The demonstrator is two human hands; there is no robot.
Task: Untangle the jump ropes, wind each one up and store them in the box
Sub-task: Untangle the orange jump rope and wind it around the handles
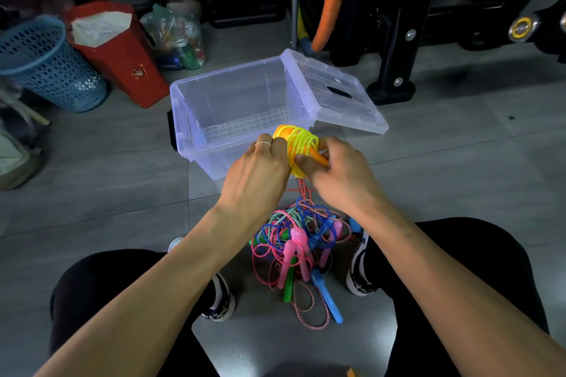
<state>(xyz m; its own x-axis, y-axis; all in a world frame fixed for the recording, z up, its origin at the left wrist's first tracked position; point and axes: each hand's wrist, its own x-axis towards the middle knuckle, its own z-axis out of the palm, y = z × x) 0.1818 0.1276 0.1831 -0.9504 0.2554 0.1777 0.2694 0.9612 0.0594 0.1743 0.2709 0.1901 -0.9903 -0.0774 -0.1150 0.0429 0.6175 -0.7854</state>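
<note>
A yellow jump rope (301, 141) with orange handles is wound into a bundle, held in the air just in front of the clear plastic box (196, 135). My left hand (260, 168) grips the bundle's left side. My right hand (333, 168) pinches its right side at an orange handle. A red-white braided rope hangs from below the bundle down to a tangled pile of ropes (301, 242) on the floor between my feet, with pink, blue and green handles. The box holds nothing; its lid (337, 92) leans open to the right.
A blue mesh basket (46, 64), a red paper bag (119, 49) and a clear bag of items (177, 37) stand behind the box at the left. Black exercise equipment (404, 40) stands at the back right. The floor is grey tile.
</note>
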